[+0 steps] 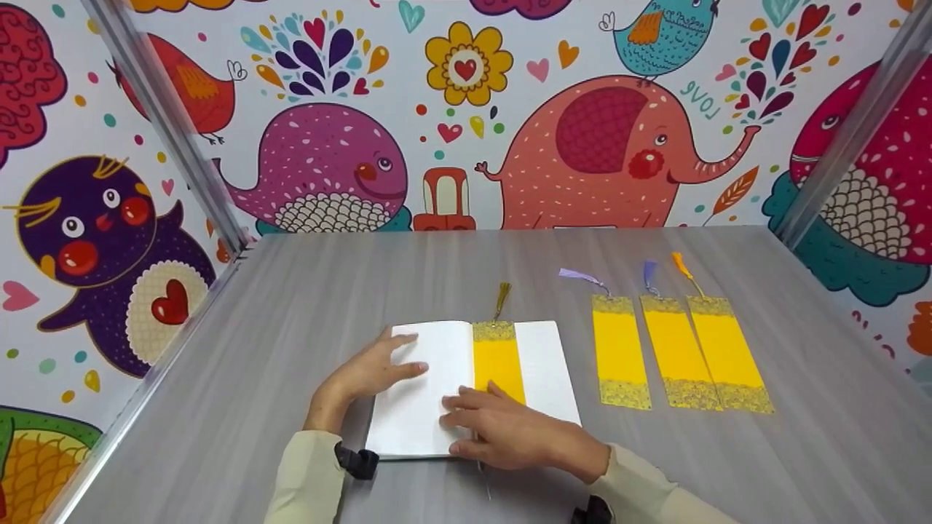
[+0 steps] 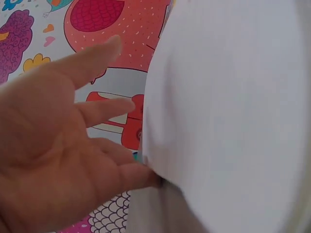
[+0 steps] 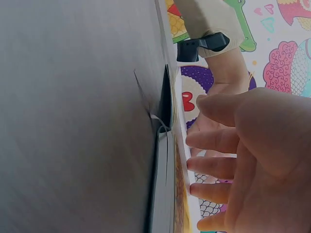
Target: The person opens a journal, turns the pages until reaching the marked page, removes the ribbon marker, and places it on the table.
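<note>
A notebook [image 1: 429, 393] lies open on the table with blank white pages. Along its middle fold, on the right page, rests a yellow bookmark [image 1: 497, 362] with glittery ends and a dark gold tassel [image 1: 503, 297]. My left hand [image 1: 373, 370] is at the left page's outer edge, fingers spread; the left wrist view shows its little finger touching the page edge [image 2: 170, 145]. My right hand [image 1: 513, 431] lies over the lower part of the book, partly covering the bookmark, its fingertips [image 3: 192, 140] on or just above the page. A thin ribbon [image 3: 142, 92] trails from the notebook's bottom.
Three more yellow bookmarks lie to the right: one with a lilac tassel [image 1: 620, 353], one with a blue tassel [image 1: 677, 349], one with an orange tassel [image 1: 728, 349]. The grey table [image 1: 306, 291] meets printed cartoon walls [image 1: 451, 109] at the back and sides.
</note>
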`<state>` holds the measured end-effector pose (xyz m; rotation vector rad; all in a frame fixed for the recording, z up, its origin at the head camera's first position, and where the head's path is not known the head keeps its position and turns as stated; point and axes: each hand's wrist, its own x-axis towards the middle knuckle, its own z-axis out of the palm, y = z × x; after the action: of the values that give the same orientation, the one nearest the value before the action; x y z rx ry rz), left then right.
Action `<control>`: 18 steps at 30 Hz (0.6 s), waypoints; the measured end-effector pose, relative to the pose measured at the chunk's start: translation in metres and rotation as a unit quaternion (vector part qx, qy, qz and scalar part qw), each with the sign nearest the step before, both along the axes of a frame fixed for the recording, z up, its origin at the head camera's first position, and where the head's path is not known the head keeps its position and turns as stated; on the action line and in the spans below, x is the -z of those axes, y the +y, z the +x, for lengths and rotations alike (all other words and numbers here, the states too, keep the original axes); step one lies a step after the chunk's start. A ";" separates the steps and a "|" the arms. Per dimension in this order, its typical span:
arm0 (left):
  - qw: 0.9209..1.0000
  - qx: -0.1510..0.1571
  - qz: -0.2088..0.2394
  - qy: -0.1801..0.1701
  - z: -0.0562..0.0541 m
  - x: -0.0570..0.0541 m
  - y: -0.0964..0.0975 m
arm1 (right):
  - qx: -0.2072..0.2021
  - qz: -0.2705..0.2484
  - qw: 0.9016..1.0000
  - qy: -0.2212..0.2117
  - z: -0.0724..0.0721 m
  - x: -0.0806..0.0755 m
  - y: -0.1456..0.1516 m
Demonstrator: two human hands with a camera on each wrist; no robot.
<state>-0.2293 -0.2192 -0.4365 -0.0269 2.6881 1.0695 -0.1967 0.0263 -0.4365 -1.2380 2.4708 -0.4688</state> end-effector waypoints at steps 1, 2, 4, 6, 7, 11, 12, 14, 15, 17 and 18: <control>1.000 0.010 -0.015 -0.002 0.001 0.000 0.002 | -0.001 0.000 1.000 0.001 0.000 0.000 0.000; 0.999 0.020 -0.026 -0.005 0.001 0.000 0.004 | -0.003 -0.001 1.000 0.002 -0.001 0.001 0.000; 0.998 0.040 -0.050 -0.012 0.003 0.000 0.008 | -0.006 -0.001 1.000 0.003 -0.002 0.001 0.000; 0.996 0.059 -0.068 -0.016 0.005 0.000 0.011 | -0.008 -0.002 1.000 0.005 -0.002 0.001 0.000; 0.995 0.066 -0.074 -0.017 0.005 0.000 0.012 | -0.009 -0.002 1.000 0.006 -0.002 0.001 0.000; 0.993 0.076 -0.094 -0.014 0.007 0.000 0.015 | -0.011 -0.014 1.000 -0.001 -0.004 -0.003 0.000; 0.992 0.078 -0.098 -0.012 0.007 0.000 0.016 | -0.011 -0.022 1.000 -0.003 -0.005 -0.004 0.001; 0.991 0.084 -0.101 -0.009 0.007 0.000 0.016 | -0.001 -0.046 0.999 -0.003 -0.007 -0.006 0.004; 0.991 0.088 -0.102 -0.007 0.007 0.000 0.016 | 0.011 -0.065 0.998 -0.005 -0.009 -0.007 0.005; 0.991 0.093 -0.098 -0.006 0.007 0.001 0.017 | 0.053 -0.116 0.992 -0.007 -0.014 -0.010 0.008; 0.991 0.095 -0.096 -0.005 0.006 0.001 0.018 | 0.085 -0.144 0.986 -0.008 -0.017 -0.011 0.009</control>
<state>-0.2230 -0.2015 -0.4371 0.1852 2.7080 0.7509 -0.2136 0.0358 -0.4256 -1.1197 2.5739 -0.9039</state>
